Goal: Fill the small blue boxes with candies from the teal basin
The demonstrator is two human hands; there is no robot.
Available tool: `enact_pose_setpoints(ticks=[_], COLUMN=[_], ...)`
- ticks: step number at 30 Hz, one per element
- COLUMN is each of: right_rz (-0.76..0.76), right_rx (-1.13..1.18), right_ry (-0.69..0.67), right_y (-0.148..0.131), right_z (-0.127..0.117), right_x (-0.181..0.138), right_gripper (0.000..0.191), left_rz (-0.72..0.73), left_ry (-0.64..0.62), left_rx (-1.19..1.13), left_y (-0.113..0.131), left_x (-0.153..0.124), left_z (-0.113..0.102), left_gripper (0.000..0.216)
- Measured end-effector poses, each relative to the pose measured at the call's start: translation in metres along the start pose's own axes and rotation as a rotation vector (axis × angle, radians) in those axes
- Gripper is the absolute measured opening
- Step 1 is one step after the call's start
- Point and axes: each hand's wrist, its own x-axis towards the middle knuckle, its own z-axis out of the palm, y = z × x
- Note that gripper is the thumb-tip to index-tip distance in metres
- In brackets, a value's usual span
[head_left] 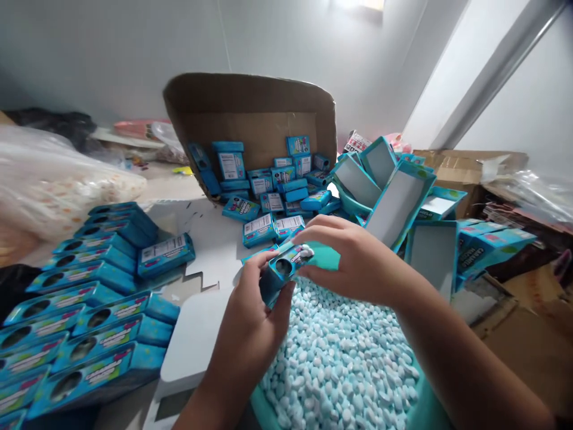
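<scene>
My left hand [253, 313] grips a small blue candy box [271, 279], tilted, with a round hole in its top end. Over the far side of that box, my right hand [351, 257] curves its thumb and fingers around a few pale candies [306, 252] lying by the hole. Both hands are above a teal tub [423, 391] heaped with pale blue and white candies [340, 352]. A flat teal surface [324, 255] shows beneath the right palm; I cannot tell whether it belongs to the tub.
Blue boxes with round holes stand in rows [85, 346] at left, beside a white scale [197, 334]. A tipped cardboard box [250, 92] spills more blue boxes at the back. Open display trays [398, 200] pile up at right. A clear plastic bag [58, 167] lies far left.
</scene>
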Motion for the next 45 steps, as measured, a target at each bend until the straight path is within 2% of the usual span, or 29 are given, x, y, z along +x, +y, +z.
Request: enact_pose_setpoints(ticks=[3, 7, 10, 14, 18, 20, 23, 26, 29, 31, 34, 38, 41, 43, 45], right_rz=[-0.04, 0.017, -0.004, -0.043, -0.078, -0.125, -0.156, -0.118, -0.088, -0.047, 0.029, 0.077, 0.121, 0.142, 0.169], right_rx=[0.007, -0.064, -0.106, -0.151, -0.118, -0.115, -0.162, -0.232, -0.247, -0.225, -0.161, -0.002, 0.105, 0.12, 0.096], right_ry=[-0.082, -0.132, -0.167, -0.111, -0.018, -0.032, -0.099, -0.122, -0.119, -0.115, -0.101, -0.062, -0.029, -0.032, -0.08], right_y=[0.007, 0.013, 0.014, 0.012, 0.013, 0.012, 0.009, 0.004, 0.002, 0.001, 0.0, -0.004, -0.005, -0.005, -0.005], right_z=[0.005, 0.008, 0.007, 0.004, 0.004, 0.005, 0.009, 0.011, 0.01, 0.01, 0.014, 0.026, 0.034, 0.038, 0.042], right_x=[0.003, 0.009, 0.012, 0.011, 0.008, 0.007, 0.009, 0.012, 0.012, 0.011, 0.01, 0.01, 0.01, 0.01, 0.009], right_gripper=[0.035, 0.02, 0.009, 0.006, 0.026, 0.029, 0.023, 0.018, 0.01, 0.017, 0.04, 0.051, 0.061, 0.064, 0.064], left_rz=[-0.007, -0.031, -0.017, 0.011, 0.003, 0.007, 0.027, 0.045, 0.059, 0.054, 0.018, 0.015, 0.003, -0.015, -0.009], left_ry=[0.025, 0.022, 0.019, 0.011, 0.022, 0.037, 0.074, 0.099, 0.072, 0.063, 0.078, -0.012, 0.119, 0.258, 0.344], left_rx=[0.002, 0.025, 0.04, 0.015, -0.039, -0.063, -0.067, -0.063, -0.111, -0.216, -0.378, -0.313, -0.284, -0.283, -0.234], left_y=[-0.001, -0.002, -0.002, -0.002, -0.003, -0.003, -0.003, -0.003, -0.005, -0.006, -0.007, -0.013, -0.026, -0.035, -0.042], left_x=[0.001, 0.001, 0.0, 0.0, 0.003, 0.004, 0.004, 0.004, 0.006, 0.01, 0.014, 0.014, 0.009, 0.005, 0.001], left_z=[0.0, 0.0, 0.0, -0.001, 0.0, 0.0, -0.002, -0.001, 0.002, 0.002, -0.012, -0.055, -0.085, -0.096, -0.101], left_gripper=[0.047, 0.046, 0.042, 0.041, 0.044, 0.046, 0.048, 0.047, 0.047, 0.049, 0.053, 0.055, 0.044, 0.039, 0.044])
